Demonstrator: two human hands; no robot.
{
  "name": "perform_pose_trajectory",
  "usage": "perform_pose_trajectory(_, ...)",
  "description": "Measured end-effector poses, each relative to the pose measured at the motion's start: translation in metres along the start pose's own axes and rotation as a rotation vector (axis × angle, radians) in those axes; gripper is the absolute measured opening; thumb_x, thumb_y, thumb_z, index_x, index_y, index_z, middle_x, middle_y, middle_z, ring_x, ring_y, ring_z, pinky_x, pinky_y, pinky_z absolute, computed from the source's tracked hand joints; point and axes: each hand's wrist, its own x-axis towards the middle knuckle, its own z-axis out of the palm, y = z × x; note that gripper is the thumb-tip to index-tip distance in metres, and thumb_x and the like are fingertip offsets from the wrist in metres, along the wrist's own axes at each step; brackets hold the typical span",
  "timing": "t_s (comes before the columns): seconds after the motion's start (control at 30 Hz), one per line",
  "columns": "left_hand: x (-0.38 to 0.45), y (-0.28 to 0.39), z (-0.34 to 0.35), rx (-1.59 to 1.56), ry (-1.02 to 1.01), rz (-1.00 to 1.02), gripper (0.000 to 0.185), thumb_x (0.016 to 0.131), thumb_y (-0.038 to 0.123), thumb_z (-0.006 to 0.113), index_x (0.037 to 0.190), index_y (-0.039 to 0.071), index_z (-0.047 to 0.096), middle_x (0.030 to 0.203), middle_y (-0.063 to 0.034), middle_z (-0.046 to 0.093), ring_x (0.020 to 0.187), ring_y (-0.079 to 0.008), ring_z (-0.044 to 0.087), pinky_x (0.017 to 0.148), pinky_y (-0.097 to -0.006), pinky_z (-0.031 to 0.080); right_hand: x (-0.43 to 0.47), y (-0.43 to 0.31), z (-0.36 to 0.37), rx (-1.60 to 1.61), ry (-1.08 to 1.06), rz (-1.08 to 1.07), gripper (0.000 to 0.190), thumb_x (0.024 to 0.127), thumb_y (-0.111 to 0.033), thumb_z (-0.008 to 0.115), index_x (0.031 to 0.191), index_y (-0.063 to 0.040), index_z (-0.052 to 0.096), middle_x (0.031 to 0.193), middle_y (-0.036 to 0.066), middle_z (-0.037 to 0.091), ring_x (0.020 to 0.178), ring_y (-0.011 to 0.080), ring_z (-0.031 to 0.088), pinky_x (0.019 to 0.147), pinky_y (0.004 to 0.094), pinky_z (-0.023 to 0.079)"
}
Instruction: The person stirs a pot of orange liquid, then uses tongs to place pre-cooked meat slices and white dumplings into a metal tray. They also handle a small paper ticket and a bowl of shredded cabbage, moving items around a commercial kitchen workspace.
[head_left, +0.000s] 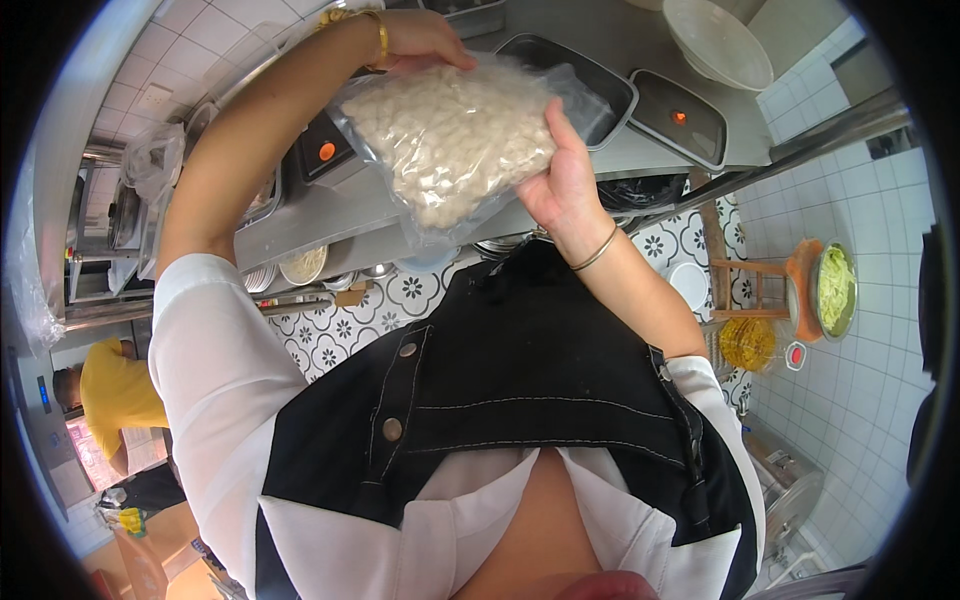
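Observation:
A clear plastic bag (457, 142) full of pale, lumpy food pieces is held up over the stainless steel counter (330, 217). My left hand (420, 41), wearing a gold bracelet, grips the bag's upper edge. At its right side my right hand (559, 172) holds the bag, thumb on the front and the other fingers mostly hidden beneath. Behind the bag lies a deep rectangular metal pan (626, 97), partly covered by the bag's loose plastic end. A dark rectangular lid with an orange knob (697, 139) rests beside the pan.
Another lid with an orange knob (311, 161) is left of the bag. A large white bowl (720, 45) stands at the back right. Under the counter are stacked plates (260, 278) and a bowl of pale strips (304, 266). A stool (750, 313) stands right. A person in yellow (120, 397) is far left.

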Motion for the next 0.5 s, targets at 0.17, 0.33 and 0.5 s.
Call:
perform_pose_trajectory(0.17,0.011,-0.026,-0.013,-0.212,0.120,0.035,0.030,0.090,0.027,0.063,0.107,0.002,0.064,0.096,-0.0034,0.065,0.085,-0.0069,0.060,0.071,-0.0235,0.049,-0.002,-0.001,0.009,0.005,-0.032,0.050,0.052,0.101,-0.039,0.044,0.132,0.002,0.044,0.135,0.016,0.051,0.127,0.0290,0.048,0.108,0.0432,0.038)
perform_pose_trajectory(0.33,-0.041,0.032,0.016,-0.153,0.079,0.016,0.030,0.093,0.029,0.060,0.106,0.003,0.065,0.094,-0.0032,0.066,0.076,-0.0089,0.063,0.065,-0.0230,0.052,-0.010,-0.009,0.013,-0.050,-0.052,0.066,0.050,0.100,-0.039,0.046,0.129,0.002,0.047,0.132,0.015,0.054,0.123,0.0283,0.051,0.106,0.0430,0.040)
perform_pose_trajectory(0.5,-0.050,-0.005,-0.027,-0.257,-0.029,-0.014,0.053,0.091,0.042,0.062,0.135,0.015,0.049,0.125,-0.0146,0.059,0.111,-0.0186,0.059,0.090,-0.0304,0.049,-0.013,-0.025,0.032,-0.244,-0.118,-0.003,0.043,0.099,-0.035,0.050,0.123,0.000,0.052,0.123,0.014,0.060,0.114,0.0262,0.058,0.100,0.0413,0.047)
